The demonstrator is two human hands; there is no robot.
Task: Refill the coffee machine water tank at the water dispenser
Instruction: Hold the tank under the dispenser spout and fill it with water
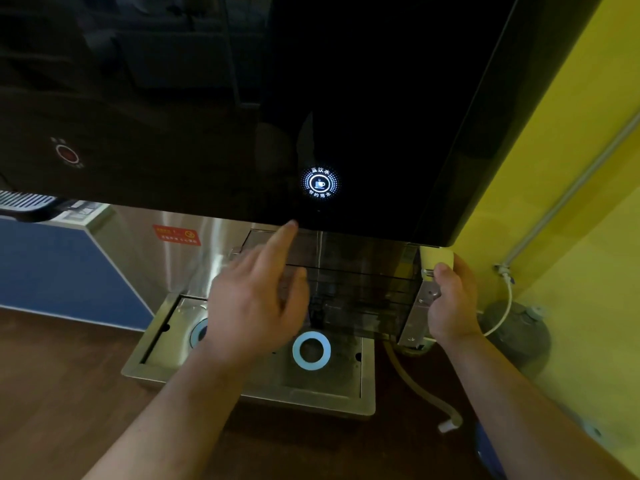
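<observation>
The water dispenser's black glass front point(363, 116) fills the top of the head view, with a lit white cup button point(319, 183). Under its lower edge hangs a smoky clear water tank point(360, 289), and a thin stream of water point(318, 258) falls into it. My right hand point(450, 303) grips the tank's right end by its cream and metal handle. My left hand point(263, 299) holds nothing; its forefinger points up, with the tip just below the black panel and left of the lit button.
A steel drip tray point(249, 386) with two white rings lies below the tank. A dim red button point(67, 154) sits at the panel's left. A yellow wall point(571, 237) with a grey pipe stands right, a beige hose point(415, 386) beside the tray.
</observation>
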